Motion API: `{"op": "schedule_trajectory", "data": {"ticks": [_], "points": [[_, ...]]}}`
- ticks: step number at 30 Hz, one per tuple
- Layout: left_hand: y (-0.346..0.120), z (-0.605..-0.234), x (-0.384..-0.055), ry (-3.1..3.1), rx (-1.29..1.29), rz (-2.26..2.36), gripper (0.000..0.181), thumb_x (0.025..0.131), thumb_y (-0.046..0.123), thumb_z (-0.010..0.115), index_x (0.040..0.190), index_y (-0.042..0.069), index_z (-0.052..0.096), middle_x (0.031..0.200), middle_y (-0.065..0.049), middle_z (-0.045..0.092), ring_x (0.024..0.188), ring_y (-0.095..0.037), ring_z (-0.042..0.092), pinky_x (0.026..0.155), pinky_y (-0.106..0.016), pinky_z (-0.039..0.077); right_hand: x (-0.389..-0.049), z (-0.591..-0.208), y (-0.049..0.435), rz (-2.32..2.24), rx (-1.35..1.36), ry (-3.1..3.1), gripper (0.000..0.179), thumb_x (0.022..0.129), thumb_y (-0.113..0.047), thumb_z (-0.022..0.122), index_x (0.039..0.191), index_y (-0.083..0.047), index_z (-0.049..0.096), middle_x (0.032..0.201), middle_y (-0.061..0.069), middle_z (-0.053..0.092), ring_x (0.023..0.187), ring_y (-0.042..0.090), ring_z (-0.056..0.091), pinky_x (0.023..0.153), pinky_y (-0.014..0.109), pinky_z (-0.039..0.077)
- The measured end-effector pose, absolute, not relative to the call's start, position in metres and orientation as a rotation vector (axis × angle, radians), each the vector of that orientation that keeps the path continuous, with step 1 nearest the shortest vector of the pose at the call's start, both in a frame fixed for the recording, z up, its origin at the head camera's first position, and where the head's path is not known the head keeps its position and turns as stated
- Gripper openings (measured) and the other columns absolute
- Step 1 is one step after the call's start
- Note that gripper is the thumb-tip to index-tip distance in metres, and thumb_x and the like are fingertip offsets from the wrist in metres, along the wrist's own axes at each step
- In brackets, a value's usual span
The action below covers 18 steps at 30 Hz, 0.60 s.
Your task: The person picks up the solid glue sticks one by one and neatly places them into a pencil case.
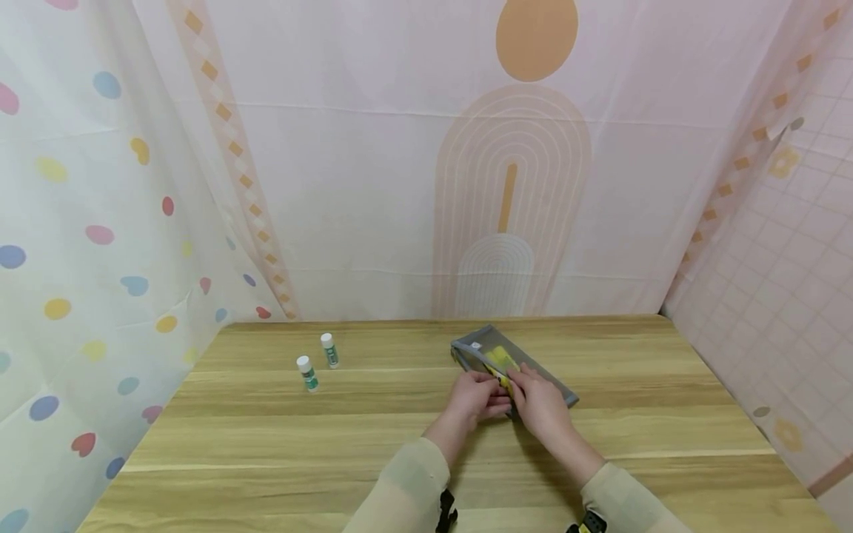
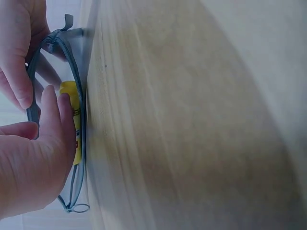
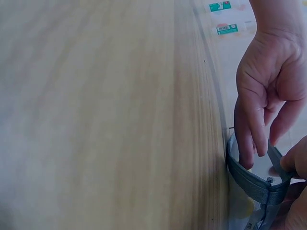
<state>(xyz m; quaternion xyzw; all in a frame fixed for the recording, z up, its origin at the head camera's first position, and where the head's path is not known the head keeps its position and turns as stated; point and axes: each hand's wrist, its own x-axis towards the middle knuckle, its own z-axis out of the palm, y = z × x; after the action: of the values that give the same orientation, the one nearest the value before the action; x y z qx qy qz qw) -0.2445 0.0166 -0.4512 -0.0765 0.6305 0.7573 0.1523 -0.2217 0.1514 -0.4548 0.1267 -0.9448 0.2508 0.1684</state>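
Note:
A grey mesh zip pouch lies on the table with its mouth held apart. Inside the mouth is a yellow tube with dark print, and more yellow shows through the mesh. My left hand reaches in at the mouth. Its thumb and a finger pinch the upper rim, while the outer fingers extend beside the yellow tube. With thumb and fingers, my right hand grips the rim farther along, near the zip end. The right palm covers part of the pouch.
Two white glue sticks with green labels, a nearer one and a farther one, stand at the back left of the wooden table. Patterned curtains hang behind the table and along both sides.

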Motion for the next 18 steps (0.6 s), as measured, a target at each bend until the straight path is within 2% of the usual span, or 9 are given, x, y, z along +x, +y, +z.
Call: {"op": "schedule_trajectory", "data": {"ticks": [9,18], "points": [[0.0137,-0.4483,-0.2417,1.815,-0.203,2.215,0.027,0.099,-0.001,0.053,0.122,-0.014,0.049,0.100,-0.027,0.068,0.082,-0.030,0.071,0.074,-0.042,0.061,-0.2225,-0.4547,0.1516,0.714,0.363,-2.672,0.023,0.094,-0.003,0.065,0.115,0.004,0.071,0.120,0.032,0.062,0.110,0.046,0.061,0.089,0.058,0.053],[0.0095,-0.4464,-0.2392,1.902,-0.198,2.169,0.027,0.098,0.002,0.056,0.121,-0.011,0.051,0.099,-0.024,0.069,0.071,-0.017,0.068,0.064,-0.035,0.062,-0.2230,-0.4554,0.1517,0.717,0.365,-2.678,0.024,0.094,-0.004,0.065,0.116,0.003,0.070,0.121,0.033,0.061,0.110,0.048,0.061,0.089,0.059,0.052]]}}
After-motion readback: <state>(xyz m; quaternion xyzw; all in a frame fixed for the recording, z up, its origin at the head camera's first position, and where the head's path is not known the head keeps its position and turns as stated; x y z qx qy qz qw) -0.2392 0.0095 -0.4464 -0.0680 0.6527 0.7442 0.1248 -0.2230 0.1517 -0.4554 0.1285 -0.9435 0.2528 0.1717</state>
